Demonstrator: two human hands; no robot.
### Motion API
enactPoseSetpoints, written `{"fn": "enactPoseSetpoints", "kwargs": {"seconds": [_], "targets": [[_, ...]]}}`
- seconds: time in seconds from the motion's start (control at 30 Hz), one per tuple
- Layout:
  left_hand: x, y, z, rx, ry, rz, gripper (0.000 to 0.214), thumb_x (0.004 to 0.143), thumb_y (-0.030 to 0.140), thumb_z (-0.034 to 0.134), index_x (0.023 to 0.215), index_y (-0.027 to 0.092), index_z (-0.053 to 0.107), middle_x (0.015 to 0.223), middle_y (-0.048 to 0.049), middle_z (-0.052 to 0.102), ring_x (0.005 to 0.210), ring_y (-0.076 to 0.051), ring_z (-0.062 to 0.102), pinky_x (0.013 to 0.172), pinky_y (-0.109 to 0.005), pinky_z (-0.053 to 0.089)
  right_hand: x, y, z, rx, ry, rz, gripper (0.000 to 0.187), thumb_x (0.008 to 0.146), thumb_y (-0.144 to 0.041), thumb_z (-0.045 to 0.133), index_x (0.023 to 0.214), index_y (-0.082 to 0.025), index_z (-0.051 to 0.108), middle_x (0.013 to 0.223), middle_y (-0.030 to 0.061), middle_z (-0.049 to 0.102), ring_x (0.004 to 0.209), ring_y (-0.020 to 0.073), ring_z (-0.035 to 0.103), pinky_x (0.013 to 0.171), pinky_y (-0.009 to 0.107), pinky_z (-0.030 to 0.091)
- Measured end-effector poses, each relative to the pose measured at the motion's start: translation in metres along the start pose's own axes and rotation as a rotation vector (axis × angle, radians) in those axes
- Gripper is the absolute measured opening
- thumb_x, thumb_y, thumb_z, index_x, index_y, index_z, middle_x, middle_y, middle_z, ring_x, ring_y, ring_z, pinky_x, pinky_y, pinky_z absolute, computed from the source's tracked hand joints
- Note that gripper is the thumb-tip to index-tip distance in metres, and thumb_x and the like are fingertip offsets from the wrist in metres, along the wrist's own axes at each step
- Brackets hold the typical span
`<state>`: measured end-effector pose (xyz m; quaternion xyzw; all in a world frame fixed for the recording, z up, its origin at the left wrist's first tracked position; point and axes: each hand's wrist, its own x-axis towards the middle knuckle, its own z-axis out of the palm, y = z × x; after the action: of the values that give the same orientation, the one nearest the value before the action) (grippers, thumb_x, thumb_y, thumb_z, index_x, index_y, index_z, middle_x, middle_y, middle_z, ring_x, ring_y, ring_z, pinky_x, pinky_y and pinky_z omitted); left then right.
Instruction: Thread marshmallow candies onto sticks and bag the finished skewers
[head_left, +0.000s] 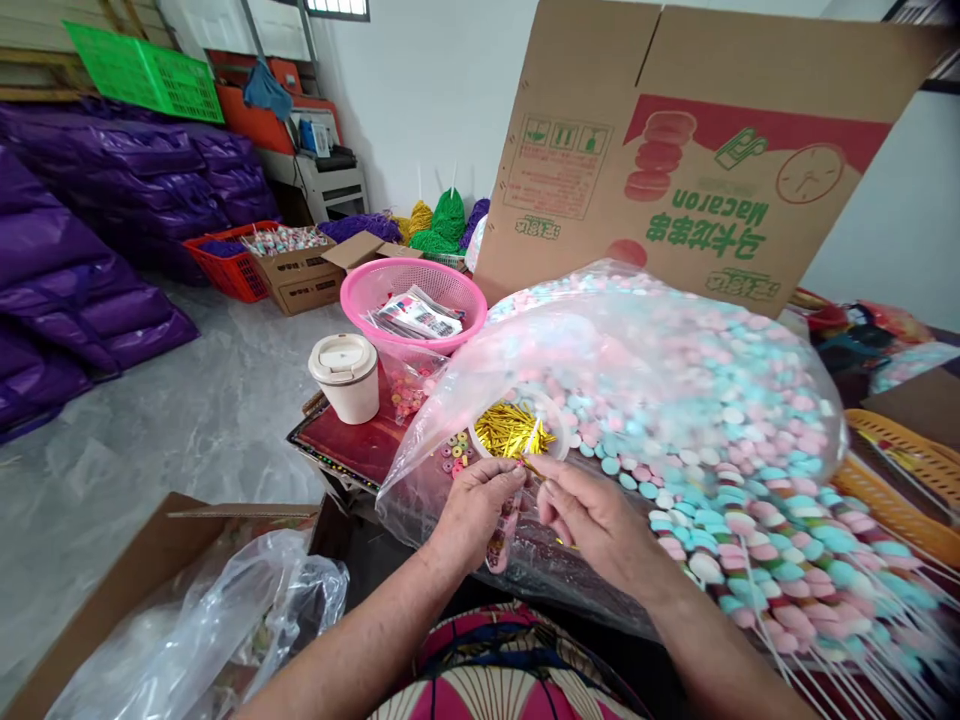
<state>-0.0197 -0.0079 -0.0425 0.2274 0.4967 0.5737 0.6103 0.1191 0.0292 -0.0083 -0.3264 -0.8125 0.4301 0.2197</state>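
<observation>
My left hand (474, 507) is closed around a small clear packet of coloured candy (501, 535) that hangs below its fingers. My right hand (592, 515) pinches a gold twist tie (534, 468) right at the top of that packet. Both hands rest on a big clear plastic bag (585, 340) full of pink, blue and white candy skewers (757, 500). Just beyond the fingers lies a bundle of gold twist ties (513, 429) in a small clear dish.
A pink basket (411, 290) with packets and a white lidded cup (345, 375) stand on a low red table (352, 450). A large macaron carton (697, 150) rises behind the bag. An open carton with crumpled plastic (195, 620) sits lower left. Purple sacks (97, 230) line the left wall.
</observation>
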Motion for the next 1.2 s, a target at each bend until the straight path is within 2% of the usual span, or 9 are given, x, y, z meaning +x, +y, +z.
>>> {"fn": "enactPoseSetpoints", "kwargs": {"seconds": [0.2,0.4,0.53,0.6,0.73,0.87,0.97,1.07,1.2], "targets": [[-0.013,-0.013,0.011,0.134,-0.089,0.017,0.017,0.07,0.028,0.054,0.059,0.016,0.051,0.049,0.0053,0.043,0.039,-0.005,0.033,0.037,-0.018,0.025,-0.008,0.01,-0.001,-0.153,0.017,-0.005,0.052,0.09,-0.021,0.031,0.142,-0.018,0.033,0.096,0.0086,0.067,0.083,0.0171,0.062,0.079,0.032,0.048],[-0.026,-0.018,0.015,0.295,-0.171,0.04,0.037,0.077,0.05,0.054,0.063,0.017,0.047,0.046,0.0058,0.042,0.034,-0.005,0.036,0.033,-0.017,0.026,-0.018,0.011,-0.001,-0.354,0.04,0.002,0.059,0.084,-0.014,0.032,0.143,-0.014,0.03,0.076,0.0083,0.068,0.061,0.0185,0.059,0.062,0.032,0.047],[-0.024,-0.021,0.02,0.114,-0.139,-0.029,0.038,0.072,0.054,0.059,0.068,0.017,0.049,0.046,0.0075,0.042,0.03,-0.005,0.034,0.027,-0.016,0.026,-0.023,0.016,0.01,-0.265,0.293,0.016,0.06,0.085,-0.019,0.038,0.143,-0.01,0.027,0.06,0.0015,0.06,0.051,0.0159,0.052,0.052,0.027,0.043],[-0.022,-0.017,0.017,0.039,-0.177,-0.042,0.037,0.069,0.051,0.064,0.066,0.016,0.05,0.046,0.0072,0.043,0.03,-0.005,0.035,0.026,-0.016,0.028,-0.027,0.018,0.01,-0.157,0.39,0.05,0.051,0.086,-0.023,0.043,0.136,-0.011,0.039,0.055,-0.0025,0.055,0.048,0.0135,0.048,0.048,0.024,0.04],[-0.016,-0.006,0.008,0.021,-0.385,-0.262,0.033,0.06,0.04,0.075,0.063,0.012,0.058,0.05,0.0007,0.054,0.035,-0.008,0.045,0.031,-0.019,0.036,-0.034,0.015,-0.01,-0.095,0.108,-0.121,0.025,0.09,-0.024,0.042,0.084,-0.016,0.065,0.059,0.0001,0.058,0.054,0.0118,0.052,0.052,0.022,0.041],[-0.015,0.0,0.007,-0.053,-0.534,-0.395,0.033,0.053,0.033,0.081,0.067,0.01,0.063,0.059,-0.0046,0.061,0.05,-0.013,0.059,0.048,-0.024,0.047,-0.034,0.012,-0.027,-0.103,-0.052,-0.377,0.026,0.092,-0.025,0.041,0.081,-0.018,0.063,0.08,0.0043,0.066,0.073,0.0136,0.059,0.068,0.025,0.045],[-0.015,0.003,0.016,-0.091,-0.45,-0.364,0.034,0.057,0.028,0.081,0.082,0.014,0.063,0.058,0.0001,0.061,0.049,-0.01,0.057,0.05,-0.022,0.047,-0.031,0.018,-0.02,-0.071,0.056,-0.308,0.026,0.089,-0.026,0.045,0.067,-0.018,0.055,0.067,0.0002,0.06,0.061,0.0104,0.052,0.059,0.021,0.041],[-0.013,0.008,0.029,-0.066,-0.23,-0.227,0.051,0.056,0.019,0.081,0.102,0.02,0.058,0.07,0.0027,0.065,0.051,-0.008,0.057,0.05,-0.019,0.047,-0.027,0.026,-0.007,-0.121,0.329,-0.137,0.026,0.086,-0.02,0.044,0.061,-0.019,0.045,0.058,-0.0027,0.052,0.053,0.0087,0.044,0.051,0.019,0.034],[-0.009,0.007,0.051,0.087,-0.107,-0.053,0.063,0.054,0.025,0.082,0.11,0.022,0.052,0.075,0.0036,0.066,0.048,-0.008,0.055,0.043,-0.018,0.044,-0.03,0.025,-0.013,-0.501,0.46,-0.202,0.014,0.083,-0.016,0.041,0.071,-0.017,0.049,0.067,0.0028,0.055,0.06,0.0133,0.046,0.054,0.024,0.034]]}}
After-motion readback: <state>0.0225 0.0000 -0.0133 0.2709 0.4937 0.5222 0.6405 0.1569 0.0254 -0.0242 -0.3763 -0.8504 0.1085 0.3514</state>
